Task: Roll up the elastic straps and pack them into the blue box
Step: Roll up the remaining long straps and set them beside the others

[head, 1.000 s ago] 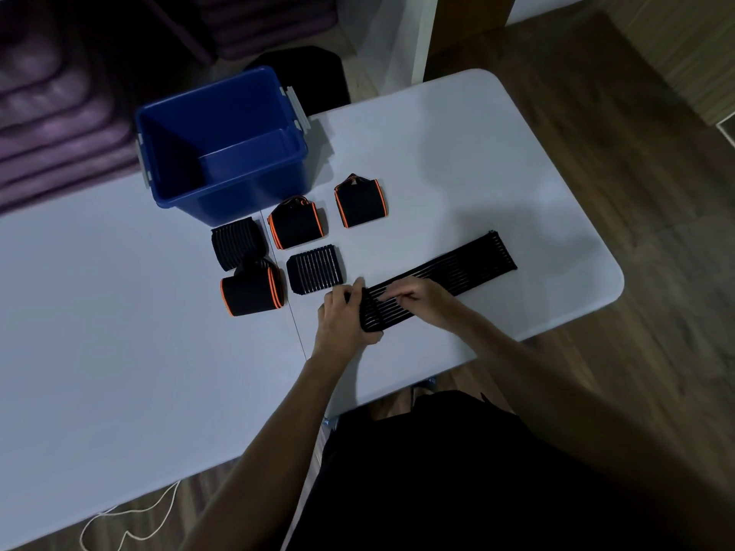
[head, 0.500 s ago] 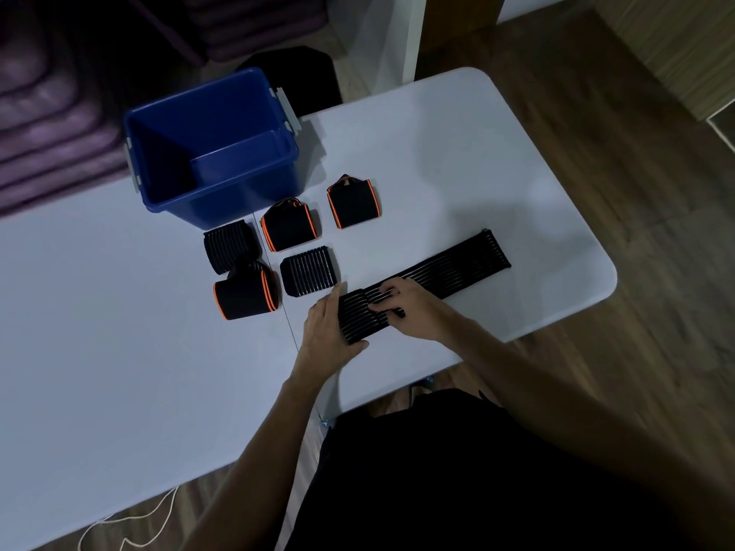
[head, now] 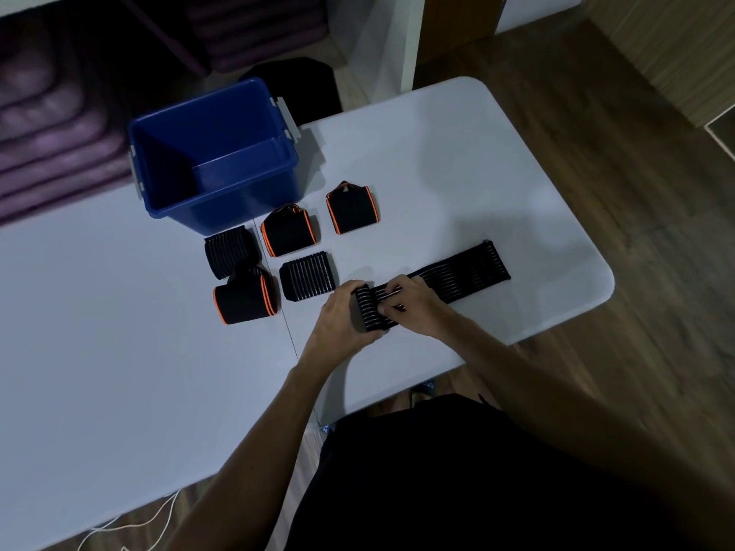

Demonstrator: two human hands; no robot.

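Elastic strap (head: 457,278), black ribbed, lies flat across the right side of the white tabletop (head: 437,153), its far end free near the table's edge, its near end wound into a small roll (head: 368,308). Laid out straight, presumably so it winds evenly without twisting.

Left hand (head: 342,316) cups the roll from the left, fingers curled round it, which looks meant to keep the coil tight. Right hand (head: 413,304) rests on top of the strap just beside the roll, fingers bent and pressed down on the band, likely feeding and flattening it ahead of the coil.

Five finished rolls sit in a cluster between the hands and the blue box (head: 214,157): two ribbed ones (head: 230,250) (head: 308,276) and three with orange trim (head: 246,298) (head: 288,230) (head: 352,208). Kept close to the box, probably staged for packing in one go.

Box open, standing at the tabletop's far edge; no strap visible inside it.

Judgement: rolling step barely begun on this strap, most of its length still unrolled. Packing not yet started.
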